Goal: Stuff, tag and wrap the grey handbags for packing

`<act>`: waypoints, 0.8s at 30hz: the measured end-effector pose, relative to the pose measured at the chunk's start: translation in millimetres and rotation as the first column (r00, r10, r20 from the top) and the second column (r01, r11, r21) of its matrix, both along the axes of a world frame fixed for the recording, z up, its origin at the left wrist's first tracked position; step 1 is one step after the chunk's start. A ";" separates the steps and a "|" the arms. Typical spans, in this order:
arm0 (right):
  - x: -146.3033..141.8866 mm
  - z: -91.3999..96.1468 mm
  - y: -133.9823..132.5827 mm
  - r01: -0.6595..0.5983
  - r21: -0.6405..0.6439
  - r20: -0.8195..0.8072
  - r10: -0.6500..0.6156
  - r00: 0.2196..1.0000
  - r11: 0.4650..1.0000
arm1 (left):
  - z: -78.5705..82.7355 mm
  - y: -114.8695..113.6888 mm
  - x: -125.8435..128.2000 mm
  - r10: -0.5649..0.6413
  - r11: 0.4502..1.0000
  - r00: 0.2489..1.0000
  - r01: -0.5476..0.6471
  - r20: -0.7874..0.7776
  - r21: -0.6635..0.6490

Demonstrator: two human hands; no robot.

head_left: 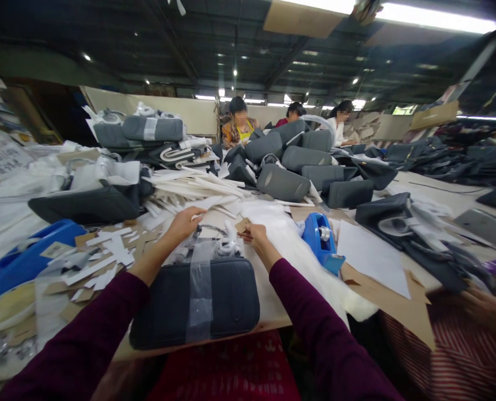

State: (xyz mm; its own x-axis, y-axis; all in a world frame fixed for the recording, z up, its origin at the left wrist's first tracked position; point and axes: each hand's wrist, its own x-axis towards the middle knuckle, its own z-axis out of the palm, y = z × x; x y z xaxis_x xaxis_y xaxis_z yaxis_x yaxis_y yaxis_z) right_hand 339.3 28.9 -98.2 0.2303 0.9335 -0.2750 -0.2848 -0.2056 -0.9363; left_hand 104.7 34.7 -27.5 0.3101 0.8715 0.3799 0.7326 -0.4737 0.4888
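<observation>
A dark blue-grey handbag lies in front of me at the table's near edge, with a strip of clear tape across its middle. Wrapped white handle parts stick out behind it. My right hand pinches a small brown cardboard piece just beyond the bag's far right corner. Over the bag's far left side is my left hand, its fingers stretched out towards the white strips, with nothing visible in them. Some of its fingers are hidden from view.
A blue tape dispenser stands to the right, beside white paper. Paper and card scraps and a blue bin lie left. Piled bags fill the back. Several people sit beyond; a co-worker's hand shows at right.
</observation>
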 end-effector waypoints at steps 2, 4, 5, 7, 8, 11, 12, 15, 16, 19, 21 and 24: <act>3.6 0.5 -3.3 0.023 0.004 0.010 -0.023 1.000 1.000 | 9.7 -8.0 -25.0 0.088 0.996 0.995 -0.088 0.040 -0.009; 6.3 2.0 -10.4 0.054 0.023 0.035 -0.055 0.998 0.998 | 12.5 -19.6 -49.9 0.154 0.987 0.985 -0.151 0.082 -0.046; 7.5 2.5 -16.2 0.065 0.041 0.049 -0.067 0.997 0.997 | 11.2 -27.3 -61.0 0.171 0.984 0.981 -0.165 0.096 -0.062; 10.3 0.9 -32.5 0.061 0.082 0.075 -0.068 0.995 0.995 | 5.1 -46.8 -78.4 0.184 0.981 0.977 -0.175 0.106 -0.088; 12.0 -1.7 -42.8 0.051 0.100 0.083 -0.059 0.995 0.994 | 1.4 -58.7 -83.9 0.187 0.979 0.977 -0.176 0.105 -0.103; 18.4 -18.2 -77.0 0.006 0.153 0.176 -0.033 0.984 0.988 | -4.7 -102.2 -85.6 0.209 0.973 0.973 -0.197 0.095 -0.124; 20.6 -25.6 -87.9 -0.009 0.177 0.242 -0.035 0.970 0.984 | -3.5 -118.4 -81.4 0.204 0.976 0.975 -0.194 0.090 -0.102; 25.3 -46.3 -114.5 -0.054 0.267 0.446 -0.074 0.892 0.962 | 11.1 -166.4 -59.7 0.101 0.995 0.993 -0.102 0.055 0.016; 25.7 -50.7 -121.1 -0.065 0.289 0.480 -0.085 0.873 0.955 | 18.7 -181.3 -51.3 0.047 0.998 0.998 -0.049 0.037 0.042; 23.6 -54.1 -134.4 -0.100 0.316 0.519 -0.084 0.851 0.943 | 44.4 -223.3 -30.0 -0.121 0.984 0.993 0.121 -0.009 0.127; 20.8 -50.8 -139.2 -0.123 0.317 0.537 -0.071 0.840 0.940 | 61.2 -251.2 -21.4 -0.219 0.957 0.975 0.219 -0.017 0.188; 17.2 -45.6 -142.8 -0.151 0.333 0.555 -0.064 0.830 0.931 | 81.4 -287.7 -15.6 -0.374 0.897 0.927 0.362 0.000 0.254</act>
State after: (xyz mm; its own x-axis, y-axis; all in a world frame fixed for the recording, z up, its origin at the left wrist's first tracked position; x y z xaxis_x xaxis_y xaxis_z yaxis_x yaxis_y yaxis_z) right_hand 356.5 -113.9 -143.9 0.1977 0.9531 0.2291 0.2981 0.1642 -0.9403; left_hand 89.1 -253.0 53.9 0.5670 0.5760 0.5889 0.4613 -0.8143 0.3523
